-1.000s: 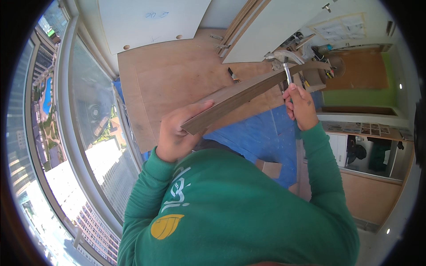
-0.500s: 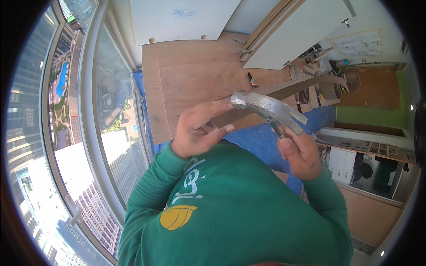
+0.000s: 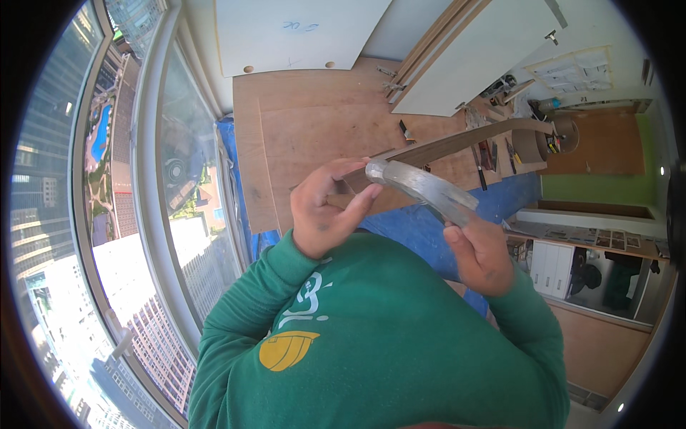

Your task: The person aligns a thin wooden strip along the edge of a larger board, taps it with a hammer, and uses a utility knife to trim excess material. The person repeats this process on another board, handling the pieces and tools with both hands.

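My left hand point(image 3: 320, 214) pinches the near end of a long brown wood-grain strip point(image 3: 461, 145) between thumb and fingers. The strip runs away to the far right, where it bends and curls into a loop. In my right hand point(image 3: 484, 259) is a claw hammer point(image 3: 425, 189); its handle is mostly hidden behind the head and my fingers. The hammer's striking face is close to the fingertips of my left hand, in front of the strip's near end. Whether it touches the strip I cannot tell.
A plywood surface point(image 3: 314, 118) lies ahead, with a dark-handled tool point(image 3: 405, 130) on it. Blue sheeting point(image 3: 400, 227) covers the floor. Tall windows point(image 3: 189, 136) stand at my left. White panels point(image 3: 471, 57) lean at the back, and several tools lie at the far right.
The hammer head has come slightly down and left, and its claw end has turned. My left hand has shifted a little right, still pinching the strip.
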`<state>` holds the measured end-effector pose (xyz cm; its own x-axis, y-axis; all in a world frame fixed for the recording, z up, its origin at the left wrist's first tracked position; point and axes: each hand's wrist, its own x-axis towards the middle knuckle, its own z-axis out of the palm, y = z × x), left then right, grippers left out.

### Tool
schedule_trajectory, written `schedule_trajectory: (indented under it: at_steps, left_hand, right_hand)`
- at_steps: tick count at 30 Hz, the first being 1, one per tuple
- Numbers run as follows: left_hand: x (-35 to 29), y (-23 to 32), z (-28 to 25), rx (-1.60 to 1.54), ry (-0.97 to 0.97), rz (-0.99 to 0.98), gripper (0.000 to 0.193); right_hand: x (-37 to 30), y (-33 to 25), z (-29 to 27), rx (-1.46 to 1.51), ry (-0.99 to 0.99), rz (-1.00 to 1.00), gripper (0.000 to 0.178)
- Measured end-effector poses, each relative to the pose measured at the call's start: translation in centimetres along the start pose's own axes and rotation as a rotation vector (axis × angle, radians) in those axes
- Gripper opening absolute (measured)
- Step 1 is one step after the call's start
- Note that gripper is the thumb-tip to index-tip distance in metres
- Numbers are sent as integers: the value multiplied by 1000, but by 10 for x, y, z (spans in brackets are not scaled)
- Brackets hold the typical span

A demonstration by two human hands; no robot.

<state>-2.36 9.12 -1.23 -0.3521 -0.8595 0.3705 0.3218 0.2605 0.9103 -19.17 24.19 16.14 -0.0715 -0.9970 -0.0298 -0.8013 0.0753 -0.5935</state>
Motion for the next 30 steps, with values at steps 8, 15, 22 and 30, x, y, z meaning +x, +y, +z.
schedule_trajectory:
  at_steps: [8,15,22,30]
  left_hand:
    - [0,5,-3,101,-3,80,37]
    - [2,10,-3,100,-29,38,33]
    - [-2,2,4,-28,18,-8,33]
    - [15,25,4,-91,-73,-145,23]
  right_hand:
    - [-6,5,9,-28,77,-24,36]
    - [-7,-5,1,60,90,156,34]
    - [-13,-4,-6,108,142,245,27]
    - [-20,11,-7,162,178,375,23]
